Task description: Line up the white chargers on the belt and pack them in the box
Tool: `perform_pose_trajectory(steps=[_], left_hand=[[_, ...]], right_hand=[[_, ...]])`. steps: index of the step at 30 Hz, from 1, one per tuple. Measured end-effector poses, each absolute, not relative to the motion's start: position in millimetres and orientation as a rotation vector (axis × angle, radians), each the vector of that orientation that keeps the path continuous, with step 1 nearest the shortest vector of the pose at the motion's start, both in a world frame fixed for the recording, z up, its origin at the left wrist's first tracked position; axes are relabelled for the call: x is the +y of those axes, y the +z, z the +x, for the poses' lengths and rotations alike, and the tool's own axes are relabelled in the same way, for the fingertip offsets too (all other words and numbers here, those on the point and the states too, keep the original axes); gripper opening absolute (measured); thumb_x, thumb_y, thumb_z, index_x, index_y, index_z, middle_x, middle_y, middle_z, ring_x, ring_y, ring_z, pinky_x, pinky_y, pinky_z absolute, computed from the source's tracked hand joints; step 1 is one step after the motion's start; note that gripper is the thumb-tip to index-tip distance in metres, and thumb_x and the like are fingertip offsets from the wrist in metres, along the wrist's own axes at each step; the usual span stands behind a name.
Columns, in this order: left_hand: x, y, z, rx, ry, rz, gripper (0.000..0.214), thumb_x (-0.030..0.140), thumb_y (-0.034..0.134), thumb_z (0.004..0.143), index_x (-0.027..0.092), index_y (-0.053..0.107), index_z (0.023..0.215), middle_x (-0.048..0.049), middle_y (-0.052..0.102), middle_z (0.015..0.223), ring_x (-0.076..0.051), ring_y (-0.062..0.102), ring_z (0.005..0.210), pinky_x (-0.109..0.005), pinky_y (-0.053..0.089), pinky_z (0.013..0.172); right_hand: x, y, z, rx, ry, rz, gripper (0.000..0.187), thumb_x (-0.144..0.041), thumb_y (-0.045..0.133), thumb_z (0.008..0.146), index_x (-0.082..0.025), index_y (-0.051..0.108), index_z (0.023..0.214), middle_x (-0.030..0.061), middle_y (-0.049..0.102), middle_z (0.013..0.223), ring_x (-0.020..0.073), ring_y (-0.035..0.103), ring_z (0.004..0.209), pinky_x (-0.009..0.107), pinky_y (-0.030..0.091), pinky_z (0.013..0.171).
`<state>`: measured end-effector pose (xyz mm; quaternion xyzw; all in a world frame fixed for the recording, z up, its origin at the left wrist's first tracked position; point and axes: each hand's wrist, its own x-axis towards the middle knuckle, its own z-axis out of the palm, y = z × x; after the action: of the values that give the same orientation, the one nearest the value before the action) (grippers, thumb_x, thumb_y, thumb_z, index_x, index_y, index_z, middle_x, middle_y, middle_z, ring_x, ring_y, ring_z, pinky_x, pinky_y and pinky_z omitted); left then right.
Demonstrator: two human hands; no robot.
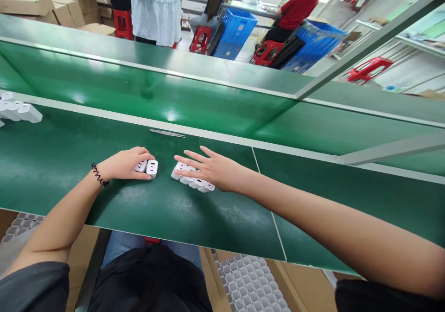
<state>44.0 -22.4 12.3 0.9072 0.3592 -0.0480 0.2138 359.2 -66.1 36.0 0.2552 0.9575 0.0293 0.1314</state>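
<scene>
My left hand [134, 163] is closed around two white charger blocks [152, 168] standing side by side on the green bench, their slotted faces upward. To their right, a row of several more white charger blocks [198, 183] stands on the same surface. Over that row lies my right hand [212, 166], fingers stretched and spread, partly covering the blocks. A gap of bare bench separates the two groups. Beyond my hands, a pair of metal tweezers [167, 133] rests near the white rail.
More white charger blocks [21, 110] stand at the far left of the green bench [239, 224]. Below its front edge sits a carton with a tray of white pieces [248, 282]. A metal post [365, 45] slants at right. People, red stools and blue crates [236, 31] are behind.
</scene>
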Motion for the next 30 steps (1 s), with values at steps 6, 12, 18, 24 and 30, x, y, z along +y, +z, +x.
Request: perform_pose_trajectory(steps=[6, 12, 18, 24, 30], left_hand=[[-22, 8, 43, 0.913, -0.092, 2.510, 0.060, 0.058, 0.055, 0.089, 0.026, 0.045, 0.138, -0.0087, 0.051, 0.139, -0.024, 0.052, 0.124, -0.033, 0.043, 0.099], [-24, 10, 47, 0.897, -0.096, 2.524, 0.057, 0.055, 0.056, 0.090, 0.024, 0.046, 0.136, -0.0082, 0.054, 0.135, -0.023, 0.054, 0.121, -0.031, 0.044, 0.095], [-27, 9, 49, 0.874, -0.139, 2.555, 0.056, 0.053, 0.057, 0.089, 0.024, 0.045, 0.135, -0.0079, 0.058, 0.128, -0.023, 0.056, 0.116, -0.029, 0.044, 0.089], [-31, 4, 57, 0.809, -0.149, 2.575, 0.044, 0.047, 0.056, 0.091, 0.024, 0.049, 0.128, -0.0065, 0.060, 0.124, -0.022, 0.059, 0.112, -0.029, 0.045, 0.087], [-76, 9, 83, 0.839, -0.181, 2.602, 0.039, 0.044, 0.060, 0.090, 0.023, 0.050, 0.121, -0.0062, 0.063, 0.114, -0.024, 0.063, 0.104, -0.031, 0.050, 0.075]], right_hand=[[-63, 36, 342, 2.686, 0.068, 0.624, 0.118, -0.010, 0.081, 0.058, -0.032, 0.019, 0.156, 0.0117, 0.025, 0.163, 0.0363, 0.036, 0.144, 0.059, 0.037, 0.110], [-93, 31, 355, 2.633, 0.086, 1.055, 0.121, -0.058, 0.083, 0.057, -0.014, 0.026, 0.155, 0.0273, 0.045, 0.147, 0.0417, 0.051, 0.128, 0.053, 0.050, 0.094], [-124, 23, 325, 2.311, 0.081, 1.707, 0.120, -0.090, 0.053, 0.065, -0.005, 0.039, 0.148, 0.0315, 0.062, 0.116, 0.0430, 0.064, 0.095, 0.052, 0.052, 0.075], [-130, 29, 324, 2.220, -0.143, 1.915, 0.126, -0.096, 0.035, 0.067, -0.002, 0.035, 0.151, 0.0378, 0.059, 0.122, 0.0471, 0.067, 0.095, 0.061, 0.051, 0.077], [-121, 41, 373, 2.655, -0.625, 1.420, 0.096, -0.064, 0.065, 0.081, -0.029, 0.019, 0.158, 0.0109, 0.012, 0.166, 0.0371, 0.024, 0.149, 0.053, 0.037, 0.114]])
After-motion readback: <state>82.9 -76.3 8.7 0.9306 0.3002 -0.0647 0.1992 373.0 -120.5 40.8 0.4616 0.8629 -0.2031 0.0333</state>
